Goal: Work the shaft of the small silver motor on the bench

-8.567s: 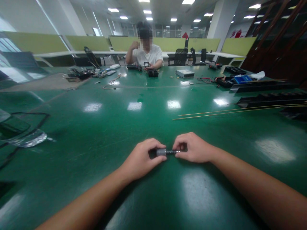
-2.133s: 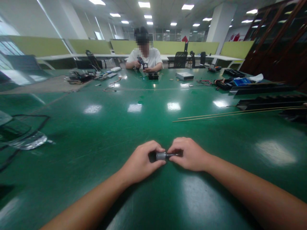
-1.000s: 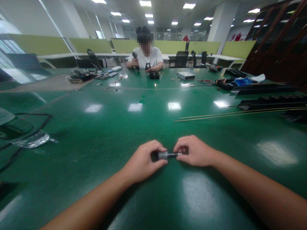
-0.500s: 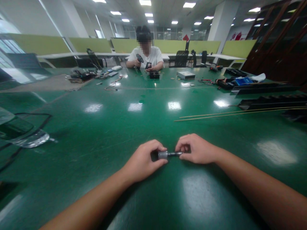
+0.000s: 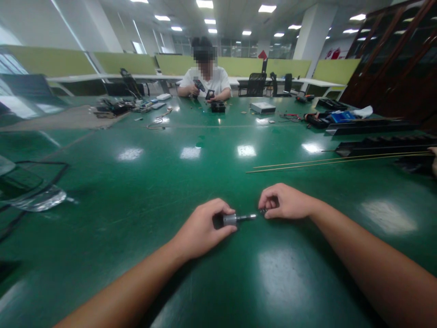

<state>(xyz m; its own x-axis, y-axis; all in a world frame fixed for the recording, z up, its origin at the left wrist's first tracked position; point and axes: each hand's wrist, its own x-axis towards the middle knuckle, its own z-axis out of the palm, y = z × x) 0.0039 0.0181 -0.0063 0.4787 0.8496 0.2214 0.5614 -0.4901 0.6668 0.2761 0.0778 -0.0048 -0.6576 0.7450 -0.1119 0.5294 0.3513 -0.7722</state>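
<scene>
My left hand (image 5: 208,228) is closed around a grey metal cylinder with a thin shaft (image 5: 230,219), gripped between thumb and fingers just above the green table. The shaft points right, and its bright tip is bare. A short gap to the right of that tip, my right hand (image 5: 278,202) pinches a small dark metal piece (image 5: 262,211). Fingers cover most of this piece, so its exact kind does not show.
Two thin brass-coloured rods (image 5: 293,165) lie beyond my right hand. A clear plastic bottle (image 5: 37,198) lies at the left beside a dark cable. Across the table (image 5: 164,150) a person (image 5: 218,79) holds a power drill. Another person's hand (image 5: 433,161) shows at the right edge.
My right hand has moved right and slightly away, taking the small dark piece off the shaft's end. My left hand keeps its hold. Another person's hand has appeared at the right edge.
</scene>
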